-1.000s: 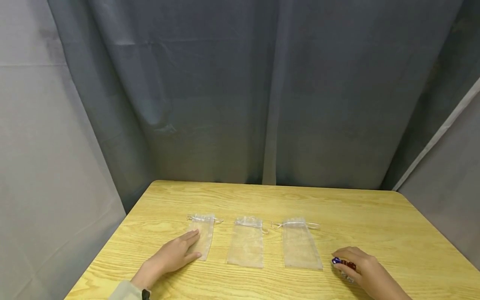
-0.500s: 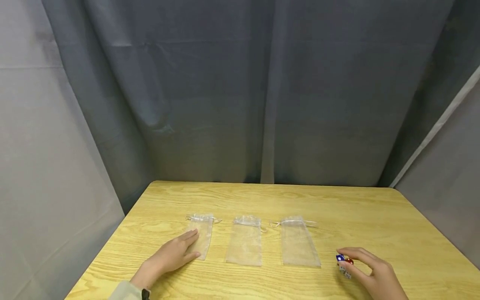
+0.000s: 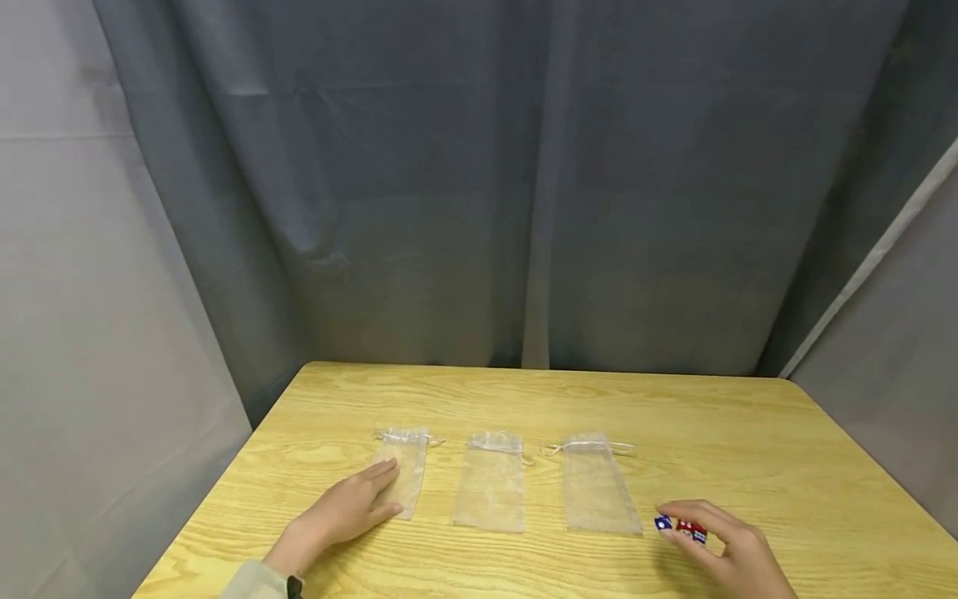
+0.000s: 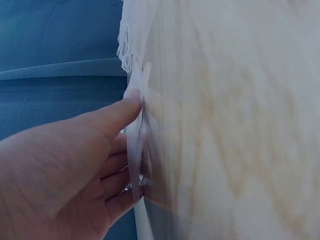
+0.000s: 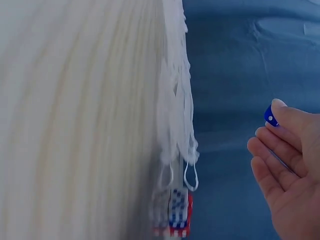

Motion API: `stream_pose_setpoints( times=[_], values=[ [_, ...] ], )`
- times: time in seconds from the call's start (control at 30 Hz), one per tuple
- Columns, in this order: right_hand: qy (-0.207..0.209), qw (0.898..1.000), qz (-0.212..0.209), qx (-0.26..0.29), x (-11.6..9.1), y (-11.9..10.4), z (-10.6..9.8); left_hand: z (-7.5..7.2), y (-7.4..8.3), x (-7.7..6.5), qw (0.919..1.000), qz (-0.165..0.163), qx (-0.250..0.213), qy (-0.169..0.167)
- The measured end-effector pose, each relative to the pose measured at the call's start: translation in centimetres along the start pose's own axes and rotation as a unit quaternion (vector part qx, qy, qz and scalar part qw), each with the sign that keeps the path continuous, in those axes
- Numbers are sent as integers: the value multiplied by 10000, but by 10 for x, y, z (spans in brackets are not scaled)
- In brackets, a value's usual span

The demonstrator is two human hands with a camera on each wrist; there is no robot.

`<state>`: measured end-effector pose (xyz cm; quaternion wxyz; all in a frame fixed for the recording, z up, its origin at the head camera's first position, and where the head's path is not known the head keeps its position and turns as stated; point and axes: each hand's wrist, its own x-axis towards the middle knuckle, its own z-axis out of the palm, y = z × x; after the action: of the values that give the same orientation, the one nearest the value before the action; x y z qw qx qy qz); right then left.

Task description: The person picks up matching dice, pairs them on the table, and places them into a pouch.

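My left hand [image 3: 346,509] rests with its fingers extended on the leftmost of three sheer white drawstring pouches [image 3: 411,478]. In the left wrist view, the thumb and fingertips touch the thin pouch fabric [image 4: 134,145]. Between thumb and forefinger, my right hand [image 3: 729,545] pinches a blue die [image 3: 663,522] with white dots. The right wrist view has this blue die [image 5: 270,116] raised off the tabletop, the other fingers loosely bent. A small cluster of red, blue and white dice [image 3: 692,530] sits on the table, partly behind the right hand.
The middle pouch [image 3: 490,491] and right pouch [image 3: 599,491] lie flat, drawstrings at their far ends. A wood-grain table [image 3: 479,566] carries everything. Grey curtains [image 3: 419,208] hang behind it and along both sides.
My right hand has lifted the blue die away from the cluster and shifted slightly left with it, so the other dice show more plainly. The left hand has stayed put.
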<state>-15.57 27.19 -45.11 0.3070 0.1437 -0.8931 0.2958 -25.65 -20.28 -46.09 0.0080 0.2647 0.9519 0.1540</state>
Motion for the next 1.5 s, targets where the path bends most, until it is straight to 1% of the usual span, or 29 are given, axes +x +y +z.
stream_pose_setpoints(
  times=[0.13, 0.3, 0.53, 0.63, 0.77, 0.87, 0.93, 1.0, 1.13, 1.2, 1.3, 1.4, 1.5],
  values=[
    [8, 9987, -486, 135, 5, -9, 13, 0, 0, 1, 10000, -1, 62, 17],
    [-93, 9933, -1032, 517, 13, -22, 30, 1, 0, 2, 10000, 27, 36, 32],
    [-338, 9839, -1489, 931, 21, -44, 55, 1, 0, 1, 10000, -6, 13, 17],
    [-446, 9766, -1733, 1194, 24, -52, 64, 1, 1, 1, 10000, -26, -10, 35],
    [-492, 9675, -1980, 1496, 26, -57, 71, 2, 2, 2, 10000, -18, -69, 45],
    [-586, 9624, -2125, 1590, 26, -58, 74, 2, 2, 2, 10000, -9, -38, 49],
    [-829, 9588, -2230, 1554, 26, -59, 75, 1, 2, 1, 10000, -5, 16, 49],
    [-1253, 9518, -2364, 1499, 27, -62, 76, -1, 1, 1, 10000, -7, 87, 46],
    [-2033, 9323, -2700, 1291, 29, -71, 78, -3, 1, 2, 9999, -1, 100, 6],
    [-2336, 9228, -2843, 1139, 29, -76, 80, -4, 0, 3, 10000, -19, 66, -32],
    [-2746, 9112, -2904, 1002, 28, -81, 82, -4, 0, 2, 10000, -32, -5, -55],
    [-2833, 9032, -3053, 1040, 27, -83, 86, -3, 0, 2, 10000, -43, -41, -53],
    [-2718, 8991, -3293, 965, 26, -84, 90, -3, 1, 2, 10000, -47, -47, -24]
  ],
)
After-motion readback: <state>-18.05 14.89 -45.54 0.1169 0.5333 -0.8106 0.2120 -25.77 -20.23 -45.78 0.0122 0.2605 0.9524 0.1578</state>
